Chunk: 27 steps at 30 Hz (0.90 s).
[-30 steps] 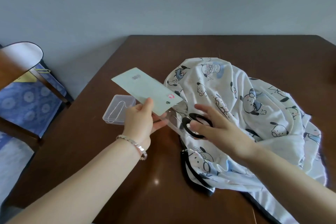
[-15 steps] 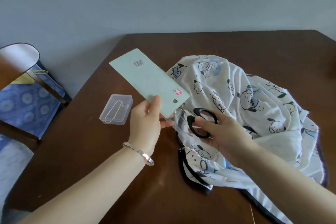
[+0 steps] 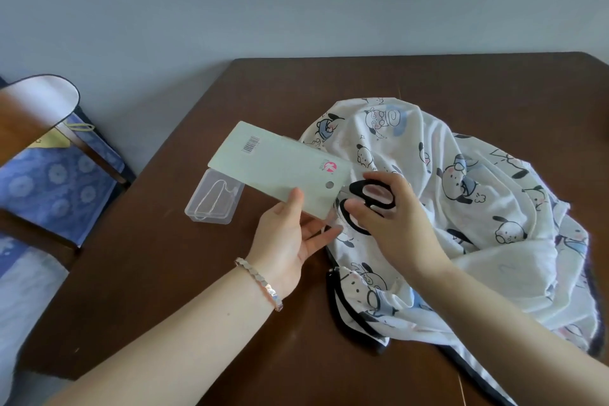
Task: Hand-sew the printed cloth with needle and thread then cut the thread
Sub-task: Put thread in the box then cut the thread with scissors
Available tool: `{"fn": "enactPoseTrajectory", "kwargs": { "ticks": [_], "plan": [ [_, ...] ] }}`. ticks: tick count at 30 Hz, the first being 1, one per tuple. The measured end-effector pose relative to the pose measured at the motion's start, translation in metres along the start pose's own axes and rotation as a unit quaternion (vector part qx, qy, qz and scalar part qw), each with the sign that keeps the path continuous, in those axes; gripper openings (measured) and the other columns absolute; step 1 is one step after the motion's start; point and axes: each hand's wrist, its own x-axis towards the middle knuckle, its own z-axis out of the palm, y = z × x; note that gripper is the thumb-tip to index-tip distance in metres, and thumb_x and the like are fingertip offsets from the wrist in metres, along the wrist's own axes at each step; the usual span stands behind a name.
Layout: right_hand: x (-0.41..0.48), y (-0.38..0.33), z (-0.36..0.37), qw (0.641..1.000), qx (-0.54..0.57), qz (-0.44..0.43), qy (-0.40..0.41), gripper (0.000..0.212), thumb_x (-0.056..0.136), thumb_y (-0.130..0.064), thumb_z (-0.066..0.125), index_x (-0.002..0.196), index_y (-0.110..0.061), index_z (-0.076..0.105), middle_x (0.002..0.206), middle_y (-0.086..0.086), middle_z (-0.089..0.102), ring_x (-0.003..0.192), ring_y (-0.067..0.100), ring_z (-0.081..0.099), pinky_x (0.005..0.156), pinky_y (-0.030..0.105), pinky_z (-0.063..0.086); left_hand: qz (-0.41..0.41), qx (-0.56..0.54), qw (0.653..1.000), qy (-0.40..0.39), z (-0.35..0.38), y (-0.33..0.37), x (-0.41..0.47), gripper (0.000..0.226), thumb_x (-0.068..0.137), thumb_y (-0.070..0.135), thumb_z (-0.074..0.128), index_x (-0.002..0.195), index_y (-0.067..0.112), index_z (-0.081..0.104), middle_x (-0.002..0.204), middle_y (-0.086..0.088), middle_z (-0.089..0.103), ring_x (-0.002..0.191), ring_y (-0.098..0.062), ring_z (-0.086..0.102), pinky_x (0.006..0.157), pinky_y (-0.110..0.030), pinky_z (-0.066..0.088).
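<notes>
A white cloth [image 3: 461,194] printed with cartoon dogs lies bunched on the right half of the brown table [image 3: 184,273]. My left hand [image 3: 290,234] pinches the near end of a pale green packaging card [image 3: 280,171], thumb on top, held just left of the cloth. My right hand [image 3: 395,221] grips the black handles of a pair of scissors [image 3: 375,198] at the card's right end. The scissor blades are hidden behind the card. No needle or thread can be made out.
A small clear plastic box [image 3: 214,198] sits on the table behind the card, to the left. Off the table's left edge stands a chair [image 3: 39,142] with blue patterned fabric. A grey wall [image 3: 296,0] is behind.
The card has tilted flatter and shifted left over the plastic box. My right hand closed its fingers round the scissor handles and moved slightly right.
</notes>
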Motion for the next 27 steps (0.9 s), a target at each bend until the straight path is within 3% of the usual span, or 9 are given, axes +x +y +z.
{"fn": "enactPoseTrajectory", "kwargs": {
  "ticks": [3,5,7,9,14,16,19,23,27],
  "plan": [
    [0.001,0.0,-0.001,1.0,0.025,0.009,-0.01,0.03,0.084,-0.016,0.065,0.099,-0.041,0.057,0.094,-0.007,0.061,0.073,0.01,0.066,0.063,0.017,0.053,0.011,0.006,1.0,-0.017,-0.004,0.001,0.001,0.023,0.097,0.024,0.043,0.102,0.009,0.06,0.088,-0.01,0.07,0.075,-0.02,0.067,0.065,-0.032,0.059],
    [0.003,-0.001,-0.004,0.992,0.105,0.053,-0.052,0.035,0.09,-0.013,0.055,0.113,-0.04,0.052,0.098,-0.002,0.065,0.076,0.014,0.069,0.058,0.021,0.054,0.024,0.004,0.999,-0.021,-0.007,0.005,0.002,0.023,0.096,0.023,0.043,0.108,0.01,0.058,0.093,-0.009,0.07,0.079,-0.02,0.068,0.067,-0.033,0.059],
    [0.004,-0.004,-0.008,0.965,0.211,0.117,-0.101,0.044,0.094,-0.006,0.046,0.129,-0.033,0.044,0.095,0.0,0.069,0.076,0.016,0.07,0.062,0.029,0.058,0.033,0.006,0.999,-0.024,-0.012,0.009,0.004,0.022,0.096,0.023,0.043,0.109,0.013,0.058,0.097,-0.009,0.07,0.08,-0.019,0.069,0.068,-0.034,0.059],
    [0.005,-0.004,-0.009,0.96,0.222,0.129,-0.112,0.051,0.093,-0.002,0.046,0.136,-0.027,0.039,0.09,0.003,0.072,0.078,0.018,0.07,0.074,0.037,0.058,0.045,0.031,0.998,-0.032,-0.014,0.011,0.004,0.023,0.095,0.024,0.044,0.111,0.014,0.058,0.1,-0.008,0.071,0.081,-0.018,0.069,0.069,-0.034,0.059],
    [0.009,0.0,-0.003,0.954,0.244,0.167,-0.051,0.045,0.084,0.002,0.059,0.124,-0.014,0.045,0.076,0.005,0.073,0.062,0.019,0.069,0.069,0.036,0.057,0.075,0.1,0.992,-0.018,-0.014,0.011,0.004,0.025,0.092,0.019,0.051,0.115,0.014,0.058,0.105,-0.008,0.07,0.093,-0.022,0.067,0.074,-0.036,0.058],
    [0.008,0.001,0.0,0.955,0.242,0.167,-0.043,0.04,0.085,-0.001,0.059,0.121,-0.013,0.049,0.079,0.006,0.072,0.064,0.02,0.068,0.072,0.039,0.057,0.055,0.083,0.995,-0.012,-0.013,0.01,0.003,0.02,0.09,0.011,0.053,0.109,0.01,0.061,0.102,-0.01,0.07,0.092,-0.021,0.068,0.071,-0.032,0.058],
    [0.005,0.0,0.007,0.939,0.293,0.171,-0.05,0.031,0.091,-0.013,0.054,0.121,-0.013,0.048,0.091,0.008,0.066,0.071,0.02,0.065,0.061,0.034,0.057,0.03,0.093,0.995,-0.006,-0.013,0.001,0.0,0.021,0.085,-0.002,0.058,0.104,0.006,0.064,0.103,-0.011,0.07,0.094,-0.019,0.067,0.078,-0.032,0.057],
    [0.006,0.0,0.016,0.936,0.293,0.191,-0.029,0.031,0.094,-0.016,0.049,0.122,-0.006,0.048,0.115,0.017,0.062,0.101,0.03,0.064,0.086,0.048,0.052,0.078,0.19,0.978,0.032,-0.018,-0.01,-0.004,0.029,0.071,0.001,0.075,0.097,0.013,0.065,0.096,-0.007,0.072,0.092,-0.02,0.068,0.081,-0.038,0.055],
    [0.012,-0.003,0.036,0.945,0.235,0.226,-0.01,0.018,0.096,-0.012,0.046,0.111,-0.003,0.053,0.106,0.019,0.064,0.088,0.027,0.062,0.094,0.053,0.046,0.08,0.266,0.96,0.048,-0.031,0.01,0.008,0.025,0.07,-0.001,0.074,0.087,0.017,0.066,0.093,-0.005,0.071,0.092,-0.021,0.067,0.079,-0.036,0.055]
  ]
}}
